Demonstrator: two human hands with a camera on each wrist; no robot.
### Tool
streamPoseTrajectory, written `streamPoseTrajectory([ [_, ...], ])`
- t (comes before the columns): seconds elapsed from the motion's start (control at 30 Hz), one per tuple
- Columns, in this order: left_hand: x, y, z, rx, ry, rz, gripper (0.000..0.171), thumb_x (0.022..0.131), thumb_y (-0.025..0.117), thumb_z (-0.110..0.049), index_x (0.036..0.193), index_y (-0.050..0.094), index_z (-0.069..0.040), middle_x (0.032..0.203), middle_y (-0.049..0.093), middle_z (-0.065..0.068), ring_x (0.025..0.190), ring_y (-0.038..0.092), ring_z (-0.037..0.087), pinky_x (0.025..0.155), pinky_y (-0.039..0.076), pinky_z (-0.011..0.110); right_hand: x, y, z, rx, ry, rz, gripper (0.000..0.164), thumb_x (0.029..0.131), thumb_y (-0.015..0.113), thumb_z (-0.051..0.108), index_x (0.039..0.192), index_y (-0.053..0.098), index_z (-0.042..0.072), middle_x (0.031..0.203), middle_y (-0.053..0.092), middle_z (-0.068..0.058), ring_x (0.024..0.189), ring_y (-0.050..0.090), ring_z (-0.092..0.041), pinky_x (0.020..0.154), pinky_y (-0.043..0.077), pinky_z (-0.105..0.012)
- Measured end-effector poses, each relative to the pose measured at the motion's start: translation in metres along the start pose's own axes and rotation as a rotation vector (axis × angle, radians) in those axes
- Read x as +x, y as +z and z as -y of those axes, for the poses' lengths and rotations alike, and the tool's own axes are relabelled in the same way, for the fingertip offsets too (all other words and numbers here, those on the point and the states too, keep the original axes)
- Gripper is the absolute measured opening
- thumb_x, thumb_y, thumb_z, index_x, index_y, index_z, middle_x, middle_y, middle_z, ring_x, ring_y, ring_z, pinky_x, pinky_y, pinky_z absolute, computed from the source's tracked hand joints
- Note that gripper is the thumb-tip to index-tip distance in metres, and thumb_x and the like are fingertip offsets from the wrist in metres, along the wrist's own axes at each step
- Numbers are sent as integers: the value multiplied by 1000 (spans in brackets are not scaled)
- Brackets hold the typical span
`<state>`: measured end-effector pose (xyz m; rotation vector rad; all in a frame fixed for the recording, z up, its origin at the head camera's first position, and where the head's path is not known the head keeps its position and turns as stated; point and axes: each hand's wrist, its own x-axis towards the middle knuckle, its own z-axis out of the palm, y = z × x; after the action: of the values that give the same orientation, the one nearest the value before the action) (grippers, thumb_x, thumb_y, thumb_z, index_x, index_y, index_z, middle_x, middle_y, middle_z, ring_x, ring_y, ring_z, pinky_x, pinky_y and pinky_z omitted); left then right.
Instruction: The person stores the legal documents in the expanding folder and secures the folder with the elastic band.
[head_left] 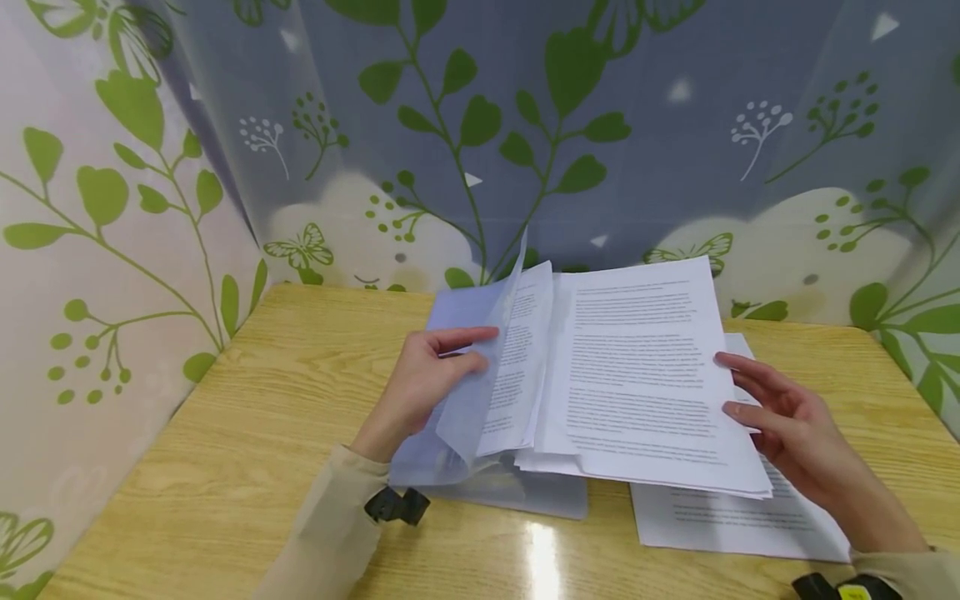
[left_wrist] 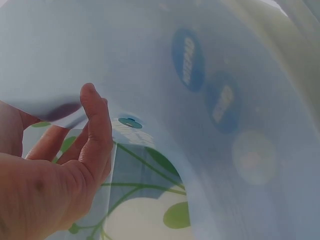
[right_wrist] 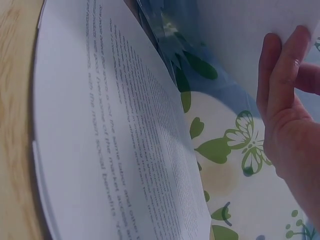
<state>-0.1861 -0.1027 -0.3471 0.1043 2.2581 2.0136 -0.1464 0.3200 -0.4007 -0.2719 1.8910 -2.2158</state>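
A translucent blue plastic folder [head_left: 551,498] lies on the table, its front cover [head_left: 480,392] lifted and curving upward. My left hand [head_left: 416,379] pinches the cover's edge between thumb and fingers. Blue oval marks and a snap button [left_wrist: 131,123] show on the plastic in the left wrist view. Out of the folder's opening leans a stack of printed sheets [head_left: 637,367], tilted up from the table. My right hand [head_left: 798,437] holds the stack's right edge, with the thumb in front and fingers behind. The stack's left part sits against the cover.
Another printed sheet [head_left: 727,525] lies flat on the wooden table [head_left: 247,433] under the right hand and the raised stack. A patterned curtain [head_left: 667,150] hangs along the table's back edge, and a pale one [head_left: 112,275] borders the left side.
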Motion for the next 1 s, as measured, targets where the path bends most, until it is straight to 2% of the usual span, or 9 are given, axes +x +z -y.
streamPoseTrajectory([
  [0.27, 1, 1, 1, 0, 17, 11, 41, 84, 67, 2, 122, 76, -9, 127, 74, 8, 112, 61, 18, 82, 51, 24, 6, 10, 0, 39, -14, 12, 56, 102, 47, -8, 149, 52, 23, 138, 64, 13, 106, 70, -9, 78, 60, -25],
  [0.6, 3, 3, 2, 5, 27, 12, 41, 83, 68, 4, 121, 76, -8, 126, 74, 8, 117, 60, 18, 83, 51, 24, 11, 17, 0, 28, -19, 12, 56, 102, 48, -8, 149, 52, 21, 139, 62, 12, 104, 71, -9, 75, 60, -24],
  [1.0, 2, 4, 1, 18, 30, -2, 41, 82, 67, 4, 120, 77, -8, 124, 75, 9, 112, 59, 17, 82, 50, 24, 14, 29, 1, 5, -23, 20, 56, 101, 50, -7, 150, 50, 20, 138, 63, 11, 105, 70, -9, 76, 60, -25],
])
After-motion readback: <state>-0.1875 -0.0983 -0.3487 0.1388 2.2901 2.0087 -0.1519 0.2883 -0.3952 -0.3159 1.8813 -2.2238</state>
